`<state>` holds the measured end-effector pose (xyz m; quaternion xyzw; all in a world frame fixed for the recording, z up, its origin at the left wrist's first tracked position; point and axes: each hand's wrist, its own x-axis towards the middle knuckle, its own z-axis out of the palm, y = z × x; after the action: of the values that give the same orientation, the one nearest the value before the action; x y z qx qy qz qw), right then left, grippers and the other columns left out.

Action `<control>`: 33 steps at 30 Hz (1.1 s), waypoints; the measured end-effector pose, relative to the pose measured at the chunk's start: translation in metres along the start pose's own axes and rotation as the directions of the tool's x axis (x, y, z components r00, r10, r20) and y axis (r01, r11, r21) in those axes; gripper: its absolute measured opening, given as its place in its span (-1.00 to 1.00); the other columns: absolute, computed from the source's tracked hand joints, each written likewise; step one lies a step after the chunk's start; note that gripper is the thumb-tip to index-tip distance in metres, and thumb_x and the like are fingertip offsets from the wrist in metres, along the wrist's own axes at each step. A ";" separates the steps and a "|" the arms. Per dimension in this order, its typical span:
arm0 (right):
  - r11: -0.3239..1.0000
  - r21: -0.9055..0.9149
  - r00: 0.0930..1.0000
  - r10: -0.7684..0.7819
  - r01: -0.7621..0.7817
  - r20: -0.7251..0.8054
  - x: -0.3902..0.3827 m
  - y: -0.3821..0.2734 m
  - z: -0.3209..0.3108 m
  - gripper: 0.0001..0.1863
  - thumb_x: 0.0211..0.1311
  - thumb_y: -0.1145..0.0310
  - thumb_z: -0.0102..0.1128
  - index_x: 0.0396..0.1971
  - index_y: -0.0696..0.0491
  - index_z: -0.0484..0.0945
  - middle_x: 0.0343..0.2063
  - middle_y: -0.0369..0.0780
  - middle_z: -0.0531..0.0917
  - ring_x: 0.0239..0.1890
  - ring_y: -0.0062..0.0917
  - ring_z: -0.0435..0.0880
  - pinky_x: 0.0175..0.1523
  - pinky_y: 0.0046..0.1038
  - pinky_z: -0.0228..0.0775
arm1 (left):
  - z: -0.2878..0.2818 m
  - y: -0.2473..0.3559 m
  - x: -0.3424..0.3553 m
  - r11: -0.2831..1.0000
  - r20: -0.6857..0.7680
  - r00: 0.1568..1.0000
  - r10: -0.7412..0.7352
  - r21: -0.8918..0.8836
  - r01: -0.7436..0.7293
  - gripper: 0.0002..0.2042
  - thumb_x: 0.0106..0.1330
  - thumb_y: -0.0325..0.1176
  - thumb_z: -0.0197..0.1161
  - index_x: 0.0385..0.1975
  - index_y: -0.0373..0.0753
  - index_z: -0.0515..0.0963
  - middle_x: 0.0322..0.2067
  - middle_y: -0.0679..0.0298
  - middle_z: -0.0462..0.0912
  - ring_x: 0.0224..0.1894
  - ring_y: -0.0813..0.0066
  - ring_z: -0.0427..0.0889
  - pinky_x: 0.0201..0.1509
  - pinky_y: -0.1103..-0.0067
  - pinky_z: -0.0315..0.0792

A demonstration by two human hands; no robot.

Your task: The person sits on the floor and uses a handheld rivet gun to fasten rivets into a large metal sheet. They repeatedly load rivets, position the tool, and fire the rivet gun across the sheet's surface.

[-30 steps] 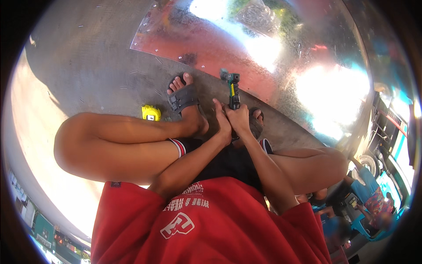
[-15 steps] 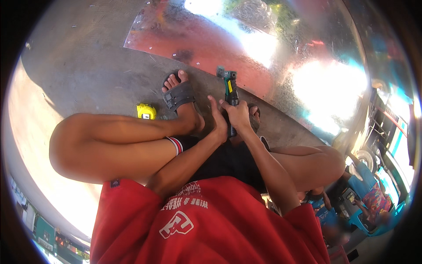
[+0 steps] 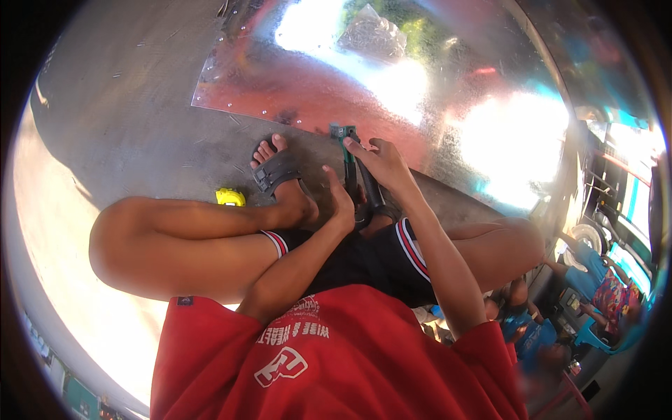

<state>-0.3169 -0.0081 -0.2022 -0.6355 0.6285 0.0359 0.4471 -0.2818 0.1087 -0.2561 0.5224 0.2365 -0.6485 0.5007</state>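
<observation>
A hand riveter (image 3: pixel 350 164) with a green head and dark handles stands between my feet, close to the edge of a shiny metal sheet (image 3: pixel 322 112). Its two handles are spread apart. My left hand (image 3: pixel 341 206) is closed round the lower part of the left handle, thumb stretched upward. Higher up, my right hand (image 3: pixel 384 166) grips the tool near its head; the thumb lies against the head and the index finger is bent. My right palm hides some of its fingers, so their exact hold does not show.
A yellow tape measure (image 3: pixel 229 197) lies on the concrete floor beside my left sandal (image 3: pixel 275 172). A clear plastic bag (image 3: pixel 373 33) rests on the sheet, which has small shiny dots along its edge. Other people (image 3: pixel 609 294) sit at the far right near a wheel (image 3: pixel 584 245).
The riveter's handles, together before, have come apart. My right hand has moved up from the handle toward the head. The whole view has shifted slightly.
</observation>
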 end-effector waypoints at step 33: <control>0.951 0.123 0.936 0.245 -0.282 0.252 -0.017 0.016 0.031 -0.59 0.12 0.05 0.37 -0.41 0.17 0.63 -0.54 -0.25 0.62 -0.46 -0.61 0.58 -0.32 -0.46 0.39 | -0.001 0.000 -0.007 0.995 -0.002 0.999 -0.037 -0.090 0.037 0.00 0.24 0.57 -0.46 0.24 -0.28 0.37 0.07 0.07 0.53 0.14 0.26 0.49 0.19 0.43 0.35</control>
<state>-0.3177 0.0265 -0.2186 -0.4993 0.6520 0.1207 0.5577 -0.2819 0.1123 -0.2503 0.4962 0.2759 -0.6454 0.5110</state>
